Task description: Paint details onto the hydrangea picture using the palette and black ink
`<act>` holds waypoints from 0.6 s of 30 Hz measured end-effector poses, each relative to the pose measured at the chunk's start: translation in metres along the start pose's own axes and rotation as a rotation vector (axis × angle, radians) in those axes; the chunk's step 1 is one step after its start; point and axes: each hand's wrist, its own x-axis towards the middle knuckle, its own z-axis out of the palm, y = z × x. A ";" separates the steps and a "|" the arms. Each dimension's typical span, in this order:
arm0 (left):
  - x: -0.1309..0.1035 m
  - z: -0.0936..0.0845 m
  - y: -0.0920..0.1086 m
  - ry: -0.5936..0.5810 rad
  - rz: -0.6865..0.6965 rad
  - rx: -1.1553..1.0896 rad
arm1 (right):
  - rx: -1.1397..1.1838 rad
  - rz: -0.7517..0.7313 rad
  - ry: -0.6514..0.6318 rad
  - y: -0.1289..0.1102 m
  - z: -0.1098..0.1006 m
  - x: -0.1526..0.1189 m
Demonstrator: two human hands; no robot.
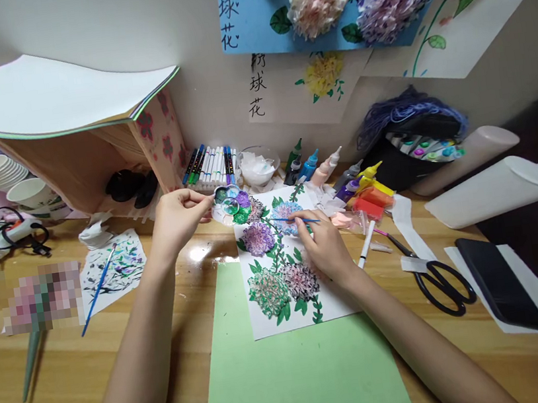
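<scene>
My left hand [183,215] pinches the rim of a small paint palette [224,216] with green, purple and pale blue paint in its wells. The palette hovers over the upper left corner of a white sheet with flowers [278,263]. Its raised blossoms are purple, blue, green-pink and dark pink, with painted green leaves between them. In my right hand [327,243] is a thin blue paintbrush [296,219], its tip pointing left near the blue blossom. Below the painting lies a light green sheet [304,377].
Behind the painting stand markers [211,166], a clear bowl [259,166] of tissue and several paint bottles [314,163]. To the right are scissors [444,287], a phone [500,282] and a white cylinder [497,189]. A second brush [98,289] rests on a paint-smeared tissue [125,268] at left.
</scene>
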 end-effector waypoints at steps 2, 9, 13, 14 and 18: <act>0.000 0.000 0.000 0.001 0.002 -0.002 | 0.000 -0.003 0.005 0.000 0.000 0.000; 0.000 0.001 -0.001 -0.002 0.000 -0.005 | 0.012 -0.007 -0.005 0.000 0.000 -0.001; 0.000 0.001 0.000 0.001 0.000 -0.007 | 0.009 -0.016 0.022 0.000 0.000 0.000; 0.000 0.001 0.000 0.001 0.001 -0.006 | 0.006 -0.013 0.019 0.000 0.001 0.000; 0.000 0.001 0.001 -0.002 0.006 0.000 | -0.001 -0.012 0.001 0.000 0.001 0.000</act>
